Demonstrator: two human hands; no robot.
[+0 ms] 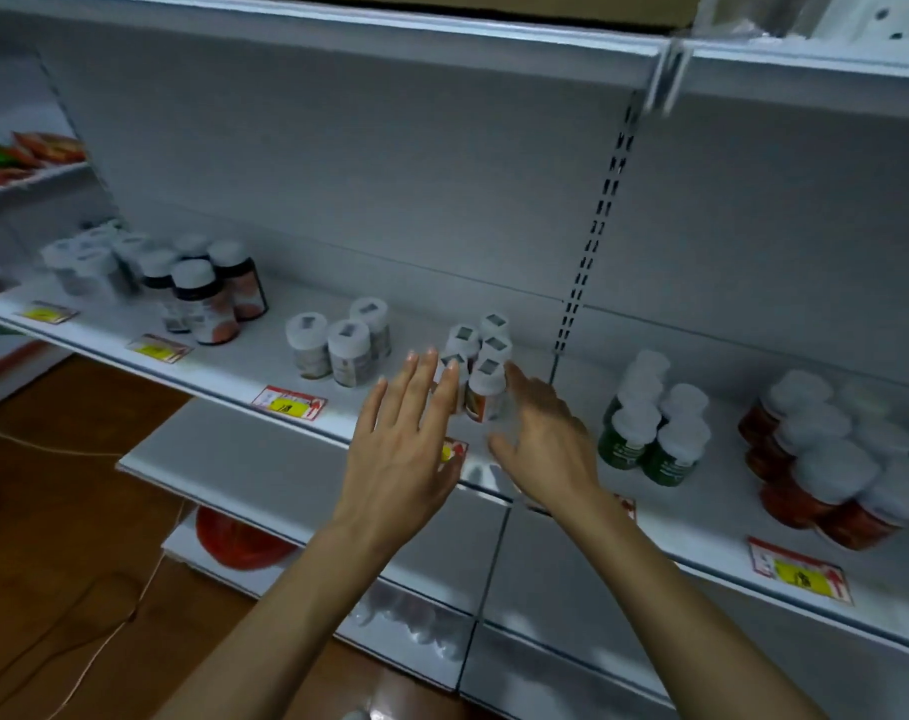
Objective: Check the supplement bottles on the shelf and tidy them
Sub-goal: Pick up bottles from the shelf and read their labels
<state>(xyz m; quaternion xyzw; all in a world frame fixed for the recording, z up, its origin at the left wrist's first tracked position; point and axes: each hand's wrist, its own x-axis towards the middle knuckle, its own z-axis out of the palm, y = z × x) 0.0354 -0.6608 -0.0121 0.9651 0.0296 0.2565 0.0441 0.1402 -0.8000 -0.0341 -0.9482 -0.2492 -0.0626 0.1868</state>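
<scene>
Fingers (424,387) of left hand (405,444) and right hand (540,433), straight and released, flank the bottles (486,389) near the shelf (431,317) edge. Open room lies at 12 o'clock.

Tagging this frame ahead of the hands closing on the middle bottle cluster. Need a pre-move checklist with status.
1. Left hand free, fingers straight: ok.
2. Right hand holding nothing: ok, though blurred.
3. Hands flank the centre bottle cluster, one on each side: ok.
4. Cluster bottles upright, caps up: ok.
5. Fingers touching the bottles: cannot tell, blur.
6. Bare shelf between the cluster and the three-bottle group and green bottles: ok.
</scene>
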